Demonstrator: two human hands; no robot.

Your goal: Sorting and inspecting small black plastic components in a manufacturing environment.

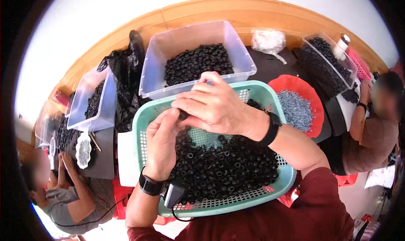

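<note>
My left hand is closed, its thumb and fingers pinching a small round black plastic piece. My right hand comes over it from the right, fingers bent and pressed together around the same piece. Fingers hide most of that piece. Both hands are above a green plastic basket with a mesh wall. Many black ring-like plastic pieces with open centres lie heaped in it. Small silvery screw-like parts show in a patch at the heap's far side.
Beyond the basket stands a clear bin of black pieces. A red scalloped bowl of silvery parts sits right. Left are a black plastic bag and another bin. One person works at left, another at right.
</note>
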